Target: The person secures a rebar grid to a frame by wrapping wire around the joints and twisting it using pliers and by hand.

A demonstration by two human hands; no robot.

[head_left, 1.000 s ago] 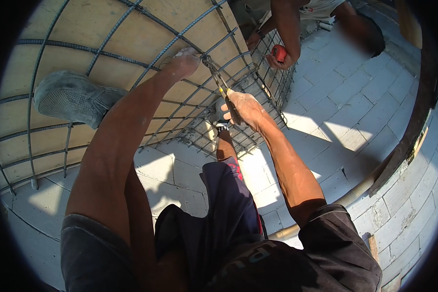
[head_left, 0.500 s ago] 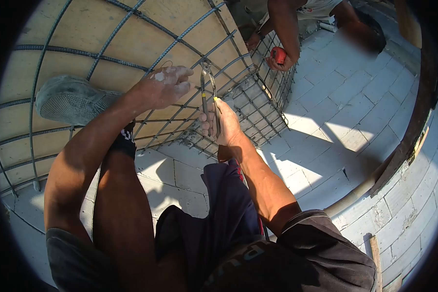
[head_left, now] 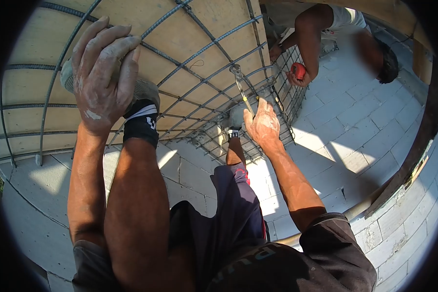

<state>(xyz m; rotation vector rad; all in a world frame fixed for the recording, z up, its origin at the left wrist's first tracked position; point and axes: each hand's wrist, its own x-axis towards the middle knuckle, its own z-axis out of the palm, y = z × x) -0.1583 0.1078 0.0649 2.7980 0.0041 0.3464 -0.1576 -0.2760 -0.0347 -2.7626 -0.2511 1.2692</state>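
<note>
Here's the right hand, wrapped around the long grey steel pincers with yellow-marked handles, their head just beyond the grip, over the dark ribbed steel rebar grid; whether the jaws bite, I can't tell. Stiff, tough metal, probably head-heavy, maybe slick under dusty fingers, so well back along both handles looks the best hold. Out left of the grip, the left hand is loosely spread, apparently empty, before the grey mesh shoe. Bars and tan plywood panel hem in the grip's far-left side; roomier to its right, above the pale block floor.
</note>
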